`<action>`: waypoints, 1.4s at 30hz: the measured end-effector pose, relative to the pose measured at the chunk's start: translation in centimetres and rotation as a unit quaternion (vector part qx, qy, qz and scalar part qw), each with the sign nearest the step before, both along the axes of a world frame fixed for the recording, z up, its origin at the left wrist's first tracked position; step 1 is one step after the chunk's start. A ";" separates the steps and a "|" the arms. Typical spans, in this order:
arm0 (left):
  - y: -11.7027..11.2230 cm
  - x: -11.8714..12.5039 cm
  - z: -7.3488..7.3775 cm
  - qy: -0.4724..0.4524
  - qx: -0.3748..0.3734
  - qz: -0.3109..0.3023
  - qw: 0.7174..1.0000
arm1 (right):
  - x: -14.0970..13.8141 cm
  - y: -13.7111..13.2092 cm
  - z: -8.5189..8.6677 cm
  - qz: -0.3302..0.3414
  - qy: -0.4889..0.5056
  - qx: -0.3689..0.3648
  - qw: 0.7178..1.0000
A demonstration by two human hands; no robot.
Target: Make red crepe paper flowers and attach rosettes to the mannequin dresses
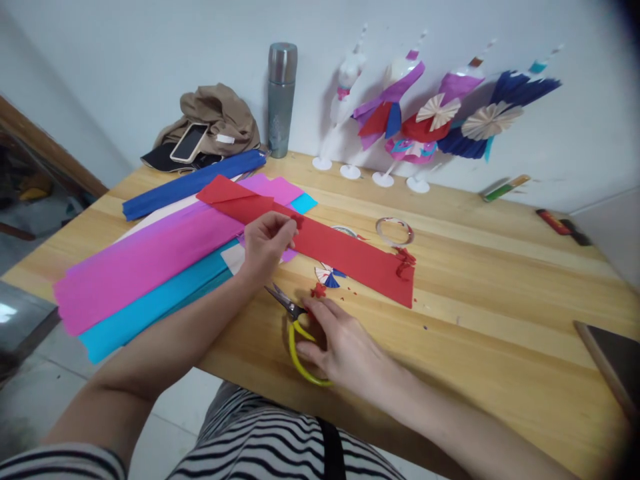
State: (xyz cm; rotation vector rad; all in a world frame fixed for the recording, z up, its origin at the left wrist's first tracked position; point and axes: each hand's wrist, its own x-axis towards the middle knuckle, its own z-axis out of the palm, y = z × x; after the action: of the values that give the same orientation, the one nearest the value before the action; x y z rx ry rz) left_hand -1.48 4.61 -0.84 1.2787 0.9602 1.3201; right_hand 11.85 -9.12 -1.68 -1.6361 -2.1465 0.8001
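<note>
My left hand point(265, 248) is closed in a pinch on a small red paper piece point(299, 220), above a long folded strip of red crepe paper point(360, 259). Close to the table's front edge, my right hand point(353, 347) is curled around the yellow handles of the scissors point(294, 353). Their blades point away to the left, slightly apart. A small red paper cutout point(319, 290) lies just beyond my right fingertips. Behind it is a little pleated paper fan point(329, 275) in white and blue. Red scraps point(404, 261) rest on the strip's right end.
Purple point(165, 247), turquoise point(170, 300) and blue point(195, 185) crepe paper lies at left. A tape roll point(395, 231) sits behind the red strip. Against the wall stand a thermos point(282, 100) and several paper-dressed figures on white stands point(384, 179). A phone point(190, 143) rests by brown cloth point(220, 117).
</note>
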 end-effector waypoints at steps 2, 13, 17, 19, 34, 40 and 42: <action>-0.8 0.2 -0.3 0.076 0.026 -0.037 0.996 | -0.2 -0.2 0.0 0.019 0.000 0.023 1.000; -1.0 0.8 -2.3 0.225 0.103 -0.086 0.965 | -0.2 0.4 1.2 0.167 -0.114 0.172 0.964; -0.5 1.0 -3.2 0.210 0.079 -0.070 0.972 | 2.0 2.9 -0.2 0.192 -0.065 0.217 0.955; -0.3 1.0 -3.4 0.210 0.085 -0.065 0.972 | 3.6 2.9 -1.6 0.226 -0.055 0.255 0.939; -0.2 1.3 -3.9 0.215 0.097 -0.082 0.968 | 10.2 -0.7 -2.8 0.106 -0.080 0.308 0.942; -0.3 1.0 -3.2 0.235 0.085 -0.091 0.964 | 12.3 -1.8 -3.5 0.116 -0.091 0.314 0.938; -0.2 1.0 -3.0 0.236 0.086 -0.096 0.963 | 15.0 -3.5 -3.6 0.106 -0.092 0.323 0.936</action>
State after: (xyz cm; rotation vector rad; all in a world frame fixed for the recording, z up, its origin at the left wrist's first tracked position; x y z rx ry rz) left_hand -0.45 4.36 -3.83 1.8254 1.0257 0.9800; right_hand 26.85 -12.61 -5.27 -1.1790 -2.3845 -0.0439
